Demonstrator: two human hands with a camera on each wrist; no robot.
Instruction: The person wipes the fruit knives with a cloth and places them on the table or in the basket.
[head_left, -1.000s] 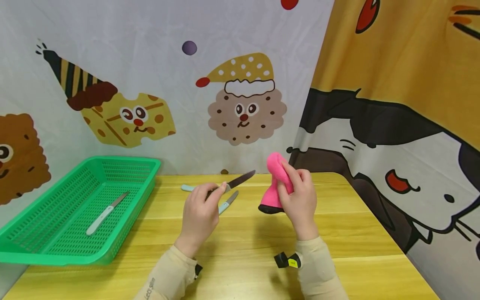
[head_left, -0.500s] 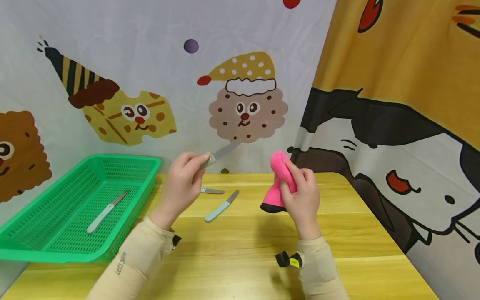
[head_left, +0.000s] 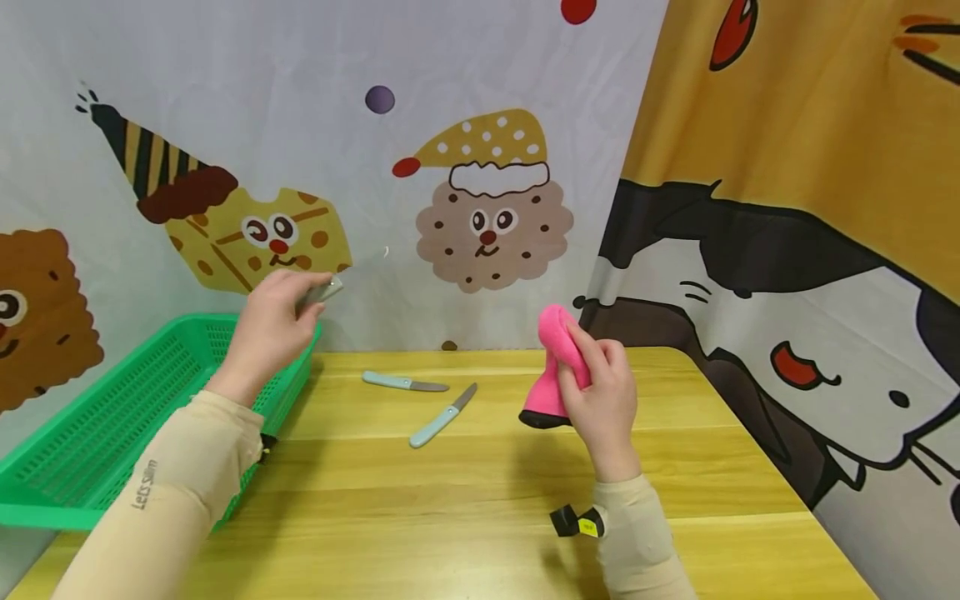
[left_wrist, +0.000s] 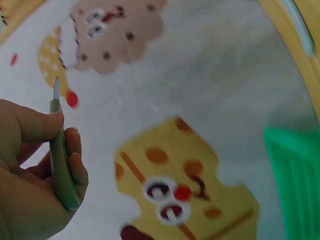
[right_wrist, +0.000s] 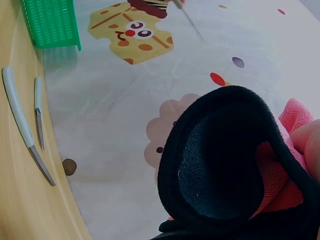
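Note:
Above the green plastic basket (head_left: 172,342), my left hand (head_left: 273,329) grips a paring knife (left_wrist: 61,165) by its pale green handle. Its blade shows edge-on as a thin sliver in the left wrist view. My right hand (head_left: 606,400) pinches a fuzzy pink cloth (head_left: 553,392) with a black edge, folded over and hanging above the table. In the right wrist view, that black edge (right_wrist: 167,175) curves around a dark, open hollow. Two more knives with light blue handles lie on the table between the hands: one farther back (head_left: 387,381), one nearer (head_left: 430,431).
The basket stands at the table's left, partly covered by my left arm, so most of its inside is hidden. A wood-grain table (head_left: 480,517) spans the front. Behind it hangs a white cartoon-printed curtain (head_left: 360,217), and a yellow one (head_left: 817,125) is on the right.
My left hand has carried its knife up and left, from over the table's middle to above the basket. The two table knives now show fully. My right hand with the cloth has barely moved.

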